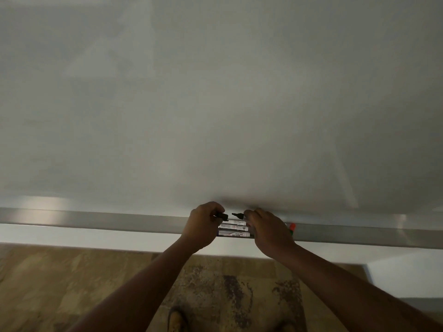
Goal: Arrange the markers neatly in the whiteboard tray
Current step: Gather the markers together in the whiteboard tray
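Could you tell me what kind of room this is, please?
Probably a classroom or meeting room. A large whiteboard fills the wall, its metal tray holds markers, and the floor is wood-patterned.

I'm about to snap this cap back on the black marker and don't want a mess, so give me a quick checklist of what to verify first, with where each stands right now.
1. Cap held: ok. The left hand pinches the black cap.
2. Marker held: ok. The right hand grips the black marker, its tip bare.
3. Tip faces the cap: ok. They point at each other with a small gap between.
4. Exact alignment: cannot tell, too small and dim.
5. Tip off the whiteboard: cannot tell from this angle.
6. Room in the tray: ok. The markers in the tray lie side by side, with bare tray to the left.
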Demonstrator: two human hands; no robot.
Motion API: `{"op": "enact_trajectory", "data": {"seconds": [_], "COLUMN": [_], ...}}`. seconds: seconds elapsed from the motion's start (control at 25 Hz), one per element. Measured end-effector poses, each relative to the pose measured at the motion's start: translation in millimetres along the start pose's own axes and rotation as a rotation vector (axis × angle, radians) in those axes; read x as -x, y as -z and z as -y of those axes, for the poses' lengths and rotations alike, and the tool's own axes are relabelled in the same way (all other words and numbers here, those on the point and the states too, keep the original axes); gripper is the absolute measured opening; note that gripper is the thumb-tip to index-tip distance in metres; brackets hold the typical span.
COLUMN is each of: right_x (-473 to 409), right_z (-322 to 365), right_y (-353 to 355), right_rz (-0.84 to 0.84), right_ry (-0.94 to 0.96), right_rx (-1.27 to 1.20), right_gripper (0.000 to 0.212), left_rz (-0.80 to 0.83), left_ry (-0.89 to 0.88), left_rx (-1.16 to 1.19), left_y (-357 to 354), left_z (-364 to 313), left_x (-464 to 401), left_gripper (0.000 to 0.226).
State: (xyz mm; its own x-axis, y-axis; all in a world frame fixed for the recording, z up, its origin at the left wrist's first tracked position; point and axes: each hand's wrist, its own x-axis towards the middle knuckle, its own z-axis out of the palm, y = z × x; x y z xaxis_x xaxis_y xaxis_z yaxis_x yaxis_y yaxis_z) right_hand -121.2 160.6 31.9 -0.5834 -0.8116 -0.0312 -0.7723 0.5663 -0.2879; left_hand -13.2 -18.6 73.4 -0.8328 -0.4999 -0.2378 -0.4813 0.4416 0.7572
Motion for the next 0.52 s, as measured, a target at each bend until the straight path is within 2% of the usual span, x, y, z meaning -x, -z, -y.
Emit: {"op": "enact_trajectory", "data": {"seconds": [0.16,0.4,0.52], "right_x": [3,4,10], "right_z": [-3,2,11], "right_y": [10,16,24], "right_rz": [0.008,-0.003,-0.036], "right_ry": [0.017,0.051,0.058], "right_rx": [0.013,0.024,-0.022], "right_gripper": [0.047,0.039,0.018], "left_rz": [-0.013,0.063,0.146], "left_ry": [0.118,0.114,0.071], "left_rx": [0.332,0.389,0.386], "left_y": [-1,-8,-10], "left_z": [-10,-15,-15], "left_x": [8,9,10], "left_gripper": [0.025,0.025,0.021]}}
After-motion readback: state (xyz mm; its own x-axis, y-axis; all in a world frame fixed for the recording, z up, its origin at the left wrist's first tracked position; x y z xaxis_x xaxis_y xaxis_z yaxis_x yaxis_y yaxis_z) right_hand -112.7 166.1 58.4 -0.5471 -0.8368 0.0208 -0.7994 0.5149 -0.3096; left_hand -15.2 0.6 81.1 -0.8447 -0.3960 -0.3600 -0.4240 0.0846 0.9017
